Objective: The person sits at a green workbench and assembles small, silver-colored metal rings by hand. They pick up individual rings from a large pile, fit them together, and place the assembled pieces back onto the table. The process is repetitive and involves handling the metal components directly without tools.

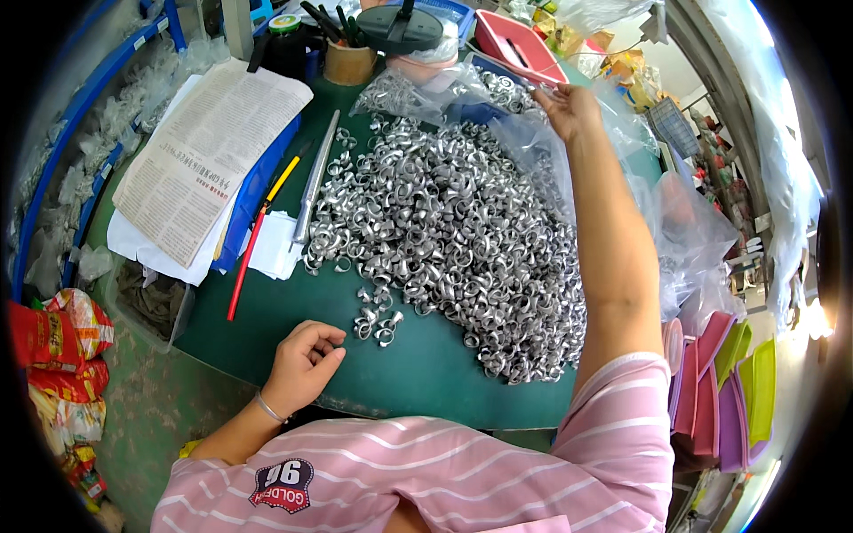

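Observation:
A wide heap of silver-grey metal rings (444,213) covers the middle and right of the green table (258,346). My right arm reaches past the heap to its far right side. There my right hand (570,112) has its fingers closed at the edge of a clear plastic bag (538,155), beside a blue bin with more rings (505,91). My left hand (306,362) rests at the table's near edge with its fingers curled in; their inner side is hidden. Several loose rings (378,327) lie just beyond it, apart from the heap.
Left of the heap lie a tapered metal rod (316,178), a red-and-yellow pen-like tool (251,244) and a newspaper (209,151) on papers. Behind stand a tool cup (348,64), a dark round-lidded container (400,29) and a red tray (518,46). Colourful bins (720,382) stand at right.

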Motion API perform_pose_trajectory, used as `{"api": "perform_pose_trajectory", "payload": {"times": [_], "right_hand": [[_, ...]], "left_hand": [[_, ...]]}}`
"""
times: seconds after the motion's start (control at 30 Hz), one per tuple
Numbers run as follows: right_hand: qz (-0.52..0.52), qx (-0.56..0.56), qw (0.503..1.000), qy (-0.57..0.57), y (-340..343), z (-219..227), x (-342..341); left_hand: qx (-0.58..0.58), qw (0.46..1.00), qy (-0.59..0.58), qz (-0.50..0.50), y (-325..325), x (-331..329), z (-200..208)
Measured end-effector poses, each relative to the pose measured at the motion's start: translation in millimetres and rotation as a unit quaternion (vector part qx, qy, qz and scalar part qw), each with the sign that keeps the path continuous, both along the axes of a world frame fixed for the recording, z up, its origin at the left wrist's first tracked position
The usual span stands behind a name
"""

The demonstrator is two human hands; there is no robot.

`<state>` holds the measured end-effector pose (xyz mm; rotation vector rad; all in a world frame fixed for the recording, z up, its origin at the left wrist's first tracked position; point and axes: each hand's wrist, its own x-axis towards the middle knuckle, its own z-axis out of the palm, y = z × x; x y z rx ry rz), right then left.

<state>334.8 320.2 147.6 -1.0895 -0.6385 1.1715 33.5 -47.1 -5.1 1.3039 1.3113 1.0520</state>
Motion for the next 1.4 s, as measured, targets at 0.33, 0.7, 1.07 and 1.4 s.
{"api": "perform_pose_trajectory", "payload": {"times": [0.33, 0.7, 1.07, 1.4], "right_hand": [[0.379, 0.269, 0.74, -0.486, -235.2, -72.0, -105.7], [0.291, 0.239, 0.741, -0.555, -343.7, -130.6, -56.9], [0.13, 0.171, 0.76, -0.613, -359.7, -145.0, -47.6], [0.167, 0.127, 0.764, -0.61, -360.5, -144.5, -43.4]], "left_hand": [[0.211, 0.928, 0.307, -0.011, 49.7, -5.3, 10.2], [0.237, 0.938, 0.205, -0.147, 29.2, 20.6, -1.3], [0.209, 0.923, 0.268, -0.178, 25.8, 40.5, 2.1], [0.25, 0.919, 0.263, -0.153, 45.8, 60.5, 8.9]]}}
